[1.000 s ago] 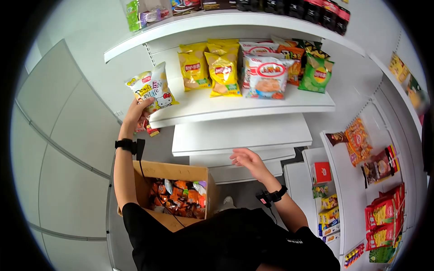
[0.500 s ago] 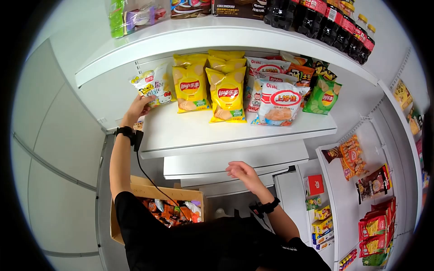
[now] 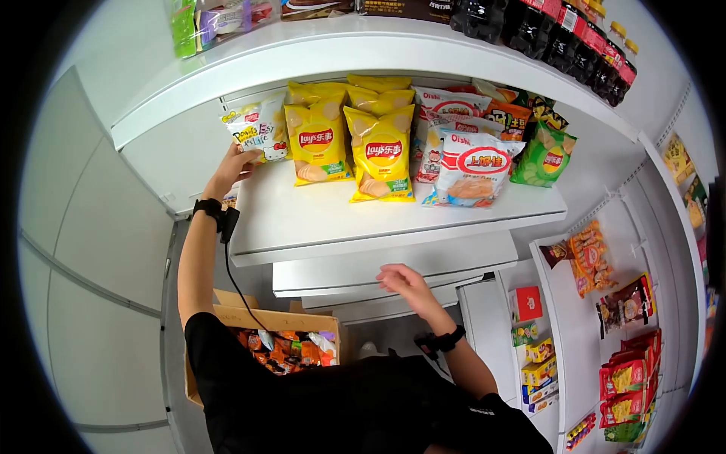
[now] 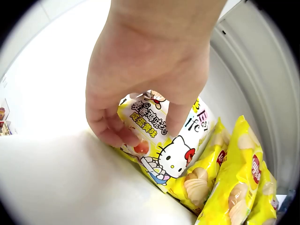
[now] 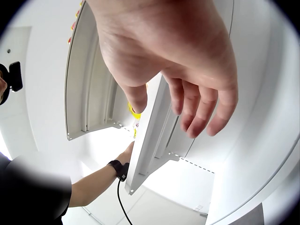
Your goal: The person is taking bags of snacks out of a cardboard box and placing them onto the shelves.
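Note:
In the head view, a white and yellow snack bag with a cartoon cat [image 3: 269,136] stands slightly tilted at the left end of the shelf [image 3: 325,219], beside yellow chip bags [image 3: 316,140]. My left hand [image 3: 231,170] is at its lower left part. The left wrist view shows this hand [image 4: 145,70] with thumb and bent fingers spread apart over the bag's front [image 4: 176,157], at its lower edge; firm contact cannot be told. My right hand [image 3: 408,287] hangs before the lower shelves, holding nothing; its fingers [image 5: 201,108] are relaxed in the right wrist view.
White, orange and green snack bags [image 3: 473,170] stand right of the yellow ones. Dark bottles [image 3: 560,38] line the shelf above. An open carton [image 3: 325,325] of small packets is at lower left; side shelves [image 3: 582,325] on the right hold more snacks.
The cat bag has moved from the shelf's left front edge back and right, beside the yellow bags. My left hand has shifted lower on it, uncovering more of its front. The right hand has barely moved.

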Demonstrator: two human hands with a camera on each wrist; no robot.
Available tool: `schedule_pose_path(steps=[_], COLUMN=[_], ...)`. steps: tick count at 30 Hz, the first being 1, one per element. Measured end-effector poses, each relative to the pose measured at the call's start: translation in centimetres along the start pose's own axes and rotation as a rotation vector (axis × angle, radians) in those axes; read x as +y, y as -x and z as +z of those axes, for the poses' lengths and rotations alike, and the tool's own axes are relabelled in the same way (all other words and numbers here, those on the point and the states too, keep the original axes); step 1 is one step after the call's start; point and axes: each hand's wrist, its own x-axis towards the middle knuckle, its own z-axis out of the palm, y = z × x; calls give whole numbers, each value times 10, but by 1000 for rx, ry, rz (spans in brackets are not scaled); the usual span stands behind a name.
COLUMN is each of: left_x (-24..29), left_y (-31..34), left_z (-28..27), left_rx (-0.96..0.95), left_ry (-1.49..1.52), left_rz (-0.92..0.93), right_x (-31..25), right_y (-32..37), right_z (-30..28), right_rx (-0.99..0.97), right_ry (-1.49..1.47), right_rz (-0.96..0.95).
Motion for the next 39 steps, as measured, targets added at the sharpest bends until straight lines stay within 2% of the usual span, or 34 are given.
schedule_pose_path(steps=[3,10,18,23,29,34,39], left_x=[3,-16,-16,-8,-47,-75,-136], left_y=[2,31,149,257,344,393,439], left_z=[0,-14,-2,41,81,82,69], left_rx=[8,202,424,415,273,311,339], left_ry=[-19,48,183,133,128,316,488], left_rz=[12,-32,-16,-8,-66,-142,-229], right_x=[-2,-2,11,31,69,87,105], right_y=[0,30,100,159,218,233,234], right_z=[4,1,-7,-10,-4,11,39], right_rx=[-7,22,-61,-81,-79,-122,-156], right_ry=[-13,-19,14,-102,-314,-432,-495], right_rz=[24,45,87,231,446,540,628])
